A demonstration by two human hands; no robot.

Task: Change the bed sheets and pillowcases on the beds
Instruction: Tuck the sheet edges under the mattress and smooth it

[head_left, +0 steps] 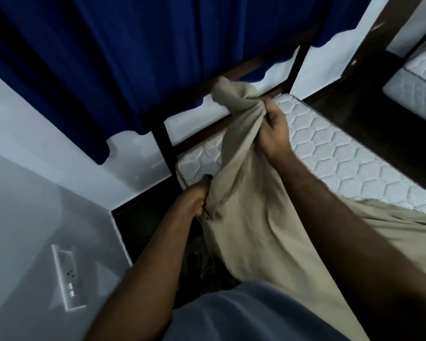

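The right hand [273, 134] clenches a bunched corner of the beige sheet [251, 217] above the bare mattress [342, 158], near its far corner, while the left hand [194, 198] grips the sheet's edge lower down at the mattress's near corner, the cloth running diagonally between them.

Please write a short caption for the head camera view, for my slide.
Both hands, left and right, grip a beige sheet over a bare quilted mattress.
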